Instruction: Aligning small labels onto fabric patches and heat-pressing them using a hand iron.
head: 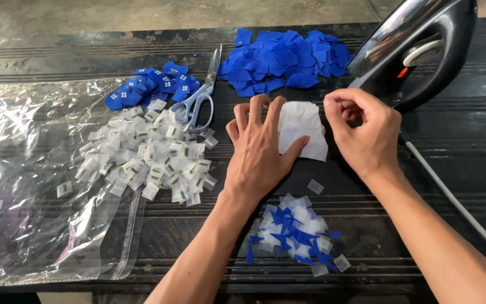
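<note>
Hands at a white fabric piece [304,130]

Left hand [258,151] lies flat, fingers spread, pressing its left edge; right hand [365,130], fingers curled empty, rests just right of it.

Left hand [257,152] flat on white cloth [305,130] — right hand [364,132] (curled) beside

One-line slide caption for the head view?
Left hand presses white cloth beside an iron, right hand at its edge.

Hidden and cut-off parts, head view

Left hand [257,149] covers the left edge of the white cloth piece [305,132]. Iron [417,50] cropped by top edge; its cord [457,200] runs off right. Clear plastic bag [35,186] cut at left. Markings on small white tags [153,157] too small to read.
</note>
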